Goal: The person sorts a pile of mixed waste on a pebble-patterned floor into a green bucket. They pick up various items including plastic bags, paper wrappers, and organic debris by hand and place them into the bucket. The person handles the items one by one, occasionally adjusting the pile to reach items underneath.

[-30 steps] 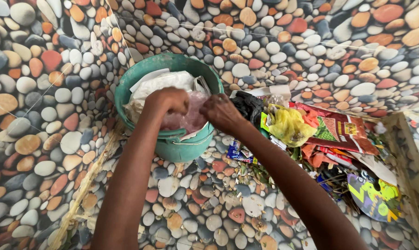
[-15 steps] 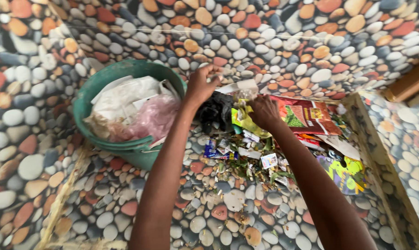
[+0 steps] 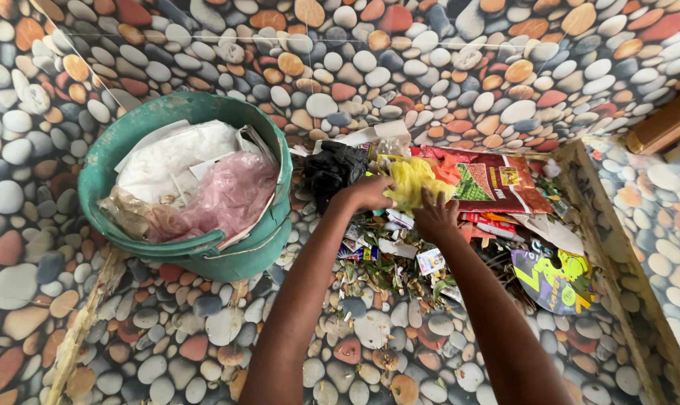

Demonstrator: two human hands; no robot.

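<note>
A green plastic bucket [image 3: 115,154] stands at the left on the pebble-patterned floor, holding white and pink plastic bags [image 3: 227,195]. To its right lies a heap of litter. My left hand [image 3: 366,193] closes on a crumpled yellow plastic bag [image 3: 419,180] at the top of the heap, next to a black plastic bag [image 3: 332,169]. My right hand [image 3: 436,216] rests fingers spread on the litter just right of the yellow bag, touching it. A red printed wrapper [image 3: 497,184] lies beyond the hands.
A green and purple wrapper [image 3: 558,281] lies at the right of the heap. Small paper scraps and dry leaves [image 3: 389,274] cover the floor below the hands. A low pebble-patterned ledge [image 3: 603,247] borders the heap on the right. A wooden piece [image 3: 666,124] sits upper right.
Both hands left the bucket and moved right to the litter heap. The left hand now grips the yellow bag; the view shifted so the bucket sits further left.
</note>
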